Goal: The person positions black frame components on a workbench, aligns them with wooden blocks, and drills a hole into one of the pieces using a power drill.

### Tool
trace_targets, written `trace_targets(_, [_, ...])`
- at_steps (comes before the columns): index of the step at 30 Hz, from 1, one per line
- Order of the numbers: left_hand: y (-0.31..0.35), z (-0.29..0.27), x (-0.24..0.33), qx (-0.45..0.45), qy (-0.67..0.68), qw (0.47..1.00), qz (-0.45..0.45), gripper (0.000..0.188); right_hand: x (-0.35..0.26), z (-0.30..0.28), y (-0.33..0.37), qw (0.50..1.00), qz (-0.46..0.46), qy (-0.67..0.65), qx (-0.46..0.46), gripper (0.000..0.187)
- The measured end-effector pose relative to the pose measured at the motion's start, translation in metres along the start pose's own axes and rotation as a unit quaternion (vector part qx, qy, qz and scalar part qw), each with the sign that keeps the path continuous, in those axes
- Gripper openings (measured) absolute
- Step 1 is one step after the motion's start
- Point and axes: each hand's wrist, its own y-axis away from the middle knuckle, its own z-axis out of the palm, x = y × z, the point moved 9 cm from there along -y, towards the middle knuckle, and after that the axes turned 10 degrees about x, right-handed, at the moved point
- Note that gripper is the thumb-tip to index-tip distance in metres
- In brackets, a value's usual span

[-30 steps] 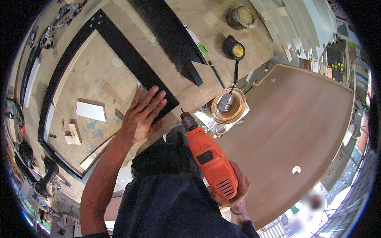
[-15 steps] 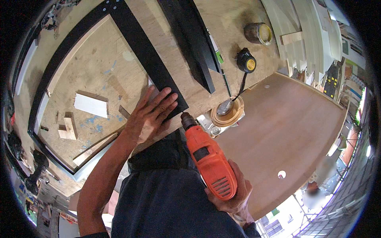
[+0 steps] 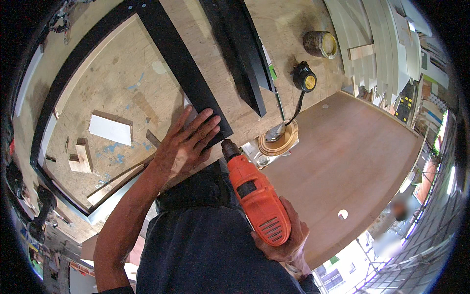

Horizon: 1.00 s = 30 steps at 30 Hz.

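Note:
My left hand (image 3: 188, 137) lies flat with fingers apart on the near end of a black frame's bar (image 3: 178, 61). In my right hand (image 3: 293, 247) is an orange power drill (image 3: 257, 193), gripped around its rear. Its dark chuck (image 3: 229, 149) points at the bar's end edge, right beside my left fingers. The bit is too small to make out, so I cannot tell whether it touches the bar. The black frame (image 3: 54, 98) rests on a plywood worktable (image 3: 289, 22), its sides spreading to the left.
Another black piece (image 3: 232, 54) lies right of the frame. Beyond it are a tape measure (image 3: 304, 78), a stained jar (image 3: 320, 44) and a tan coil (image 3: 289, 142). Wood offcuts (image 3: 83, 159) and a white block (image 3: 111, 129) lie inside the frame. A brown panel (image 3: 338, 161) fills the right.
My view has shifted slightly. My left hand stays on the bar, and the drill keeps nearly the same place at its end.

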Motion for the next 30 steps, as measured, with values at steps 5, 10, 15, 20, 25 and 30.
trace_targets(5, [0.001, 0.0, 0.001, 0.008, -0.01, 1.0, 0.011, 0.052, 0.001, 0.0, 0.001, 1.0, 0.013, -0.002, -0.005, 0.091])
trace_targets(10, [0.0, 0.0, 0.001, 0.009, -0.012, 1.0, 0.01, 0.05, 0.0, 0.0, -0.002, 1.0, 0.02, 0.006, -0.007, 0.091])
trace_targets(15, [-0.001, -0.001, 0.001, 0.014, -0.015, 1.0, 0.009, 0.049, -0.001, 0.0, -0.003, 1.0, 0.021, 0.005, -0.007, 0.091])
trace_targets(20, [-0.001, 0.0, -0.001, 0.011, -0.001, 1.0, 0.002, 0.049, -0.002, 0.0, -0.003, 1.0, 0.015, 0.003, -0.006, 0.091])
trace_targets(25, [-0.001, 0.001, 0.0, 0.011, -0.006, 1.0, 0.005, 0.048, -0.007, -0.001, -0.006, 1.0, 0.01, 0.015, -0.005, 0.089])
trace_targets(30, [-0.001, -0.001, 0.001, 0.012, -0.003, 1.0, 0.004, 0.048, -0.008, -0.003, -0.009, 1.0, 0.012, 0.015, -0.011, 0.087])
